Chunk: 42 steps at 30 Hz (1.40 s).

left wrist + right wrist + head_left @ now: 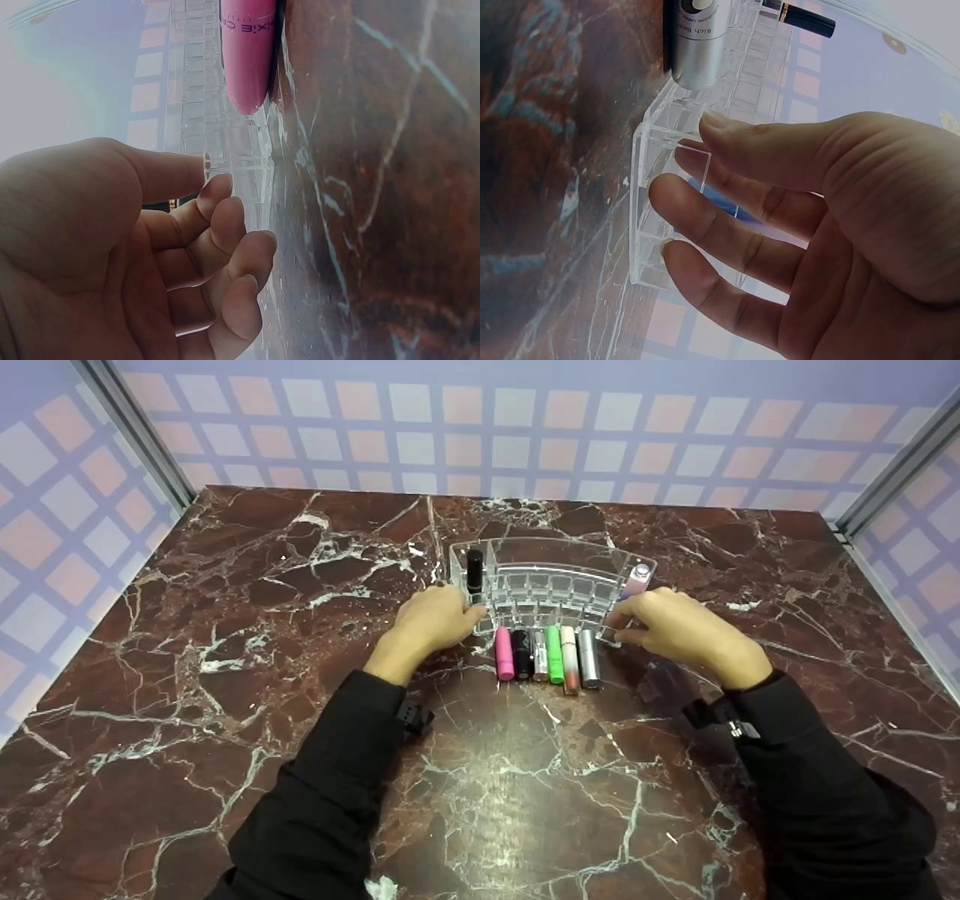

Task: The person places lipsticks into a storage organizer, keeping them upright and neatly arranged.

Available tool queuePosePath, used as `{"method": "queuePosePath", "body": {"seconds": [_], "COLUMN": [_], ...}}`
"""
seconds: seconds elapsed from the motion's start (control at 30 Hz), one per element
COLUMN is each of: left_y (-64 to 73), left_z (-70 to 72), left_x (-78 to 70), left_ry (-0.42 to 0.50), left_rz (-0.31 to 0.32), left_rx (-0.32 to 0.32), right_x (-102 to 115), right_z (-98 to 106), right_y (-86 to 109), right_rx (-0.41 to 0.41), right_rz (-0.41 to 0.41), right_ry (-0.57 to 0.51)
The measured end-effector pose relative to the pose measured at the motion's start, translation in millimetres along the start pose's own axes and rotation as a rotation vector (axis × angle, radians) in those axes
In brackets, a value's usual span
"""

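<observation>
A clear acrylic lipstick organizer (551, 577) with stepped compartments stands towards the back of the table. My left hand (435, 619) grips its left front corner between thumb and fingers. At the opposite end, my right hand (664, 622) holds the right front corner, the thumb (757, 150) on one side of a clear wall and the index finger seen through it. A black tube (475, 571) stands upright in the left end compartment, and a pink tube with a clear top (639, 577) in the right one. Along the front lie a pink lipstick (505, 654) and a silver tube (589, 660).
Between those two lie a black tube (522, 654), a clear-and-silver tube (540, 656), a green tube (555, 655) and a cream-and-brown gloss tube (570, 660). The brown marbled table (247, 712) ends at a checked back panel (517, 435), with side panels left and right.
</observation>
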<state>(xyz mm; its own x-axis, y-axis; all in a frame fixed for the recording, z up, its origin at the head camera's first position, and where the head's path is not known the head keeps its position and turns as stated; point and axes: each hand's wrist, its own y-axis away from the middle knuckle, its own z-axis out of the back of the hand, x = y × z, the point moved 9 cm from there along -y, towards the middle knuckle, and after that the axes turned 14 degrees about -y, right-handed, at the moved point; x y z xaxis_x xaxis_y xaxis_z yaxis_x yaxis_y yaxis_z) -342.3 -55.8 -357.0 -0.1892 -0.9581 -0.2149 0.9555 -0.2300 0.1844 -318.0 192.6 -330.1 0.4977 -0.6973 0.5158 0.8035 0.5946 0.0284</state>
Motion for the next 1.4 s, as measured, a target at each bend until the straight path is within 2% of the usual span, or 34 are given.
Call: {"method": "queuePosePath", "body": {"seconds": [0.83, 1.1, 1.27, 1.4], "left_y": [1.2, -0.2, 0.4, 0.9], "left_z": [1.6, 0.0, -0.3, -0.3], "left_x": [-2.6, 1.0, -0.3, -1.5], "left_ry": [-0.026, -0.027, -0.029, -0.031], "left_rz": [-0.012, 0.015, 0.012, 0.006], "left_rx": [-0.012, -0.003, 0.003, 0.007], "right_x": [2, 3, 7, 17], "right_z": [3, 4, 4, 2], "right_y": [0.1, -2.0, -3.2, -3.4], "right_rx": [-0.036, -0.042, -0.074, -0.084], "right_rz": [0.022, 0.042, 0.088, 0.182], "right_ry": [0.007, 0.008, 0.006, -0.013]}}
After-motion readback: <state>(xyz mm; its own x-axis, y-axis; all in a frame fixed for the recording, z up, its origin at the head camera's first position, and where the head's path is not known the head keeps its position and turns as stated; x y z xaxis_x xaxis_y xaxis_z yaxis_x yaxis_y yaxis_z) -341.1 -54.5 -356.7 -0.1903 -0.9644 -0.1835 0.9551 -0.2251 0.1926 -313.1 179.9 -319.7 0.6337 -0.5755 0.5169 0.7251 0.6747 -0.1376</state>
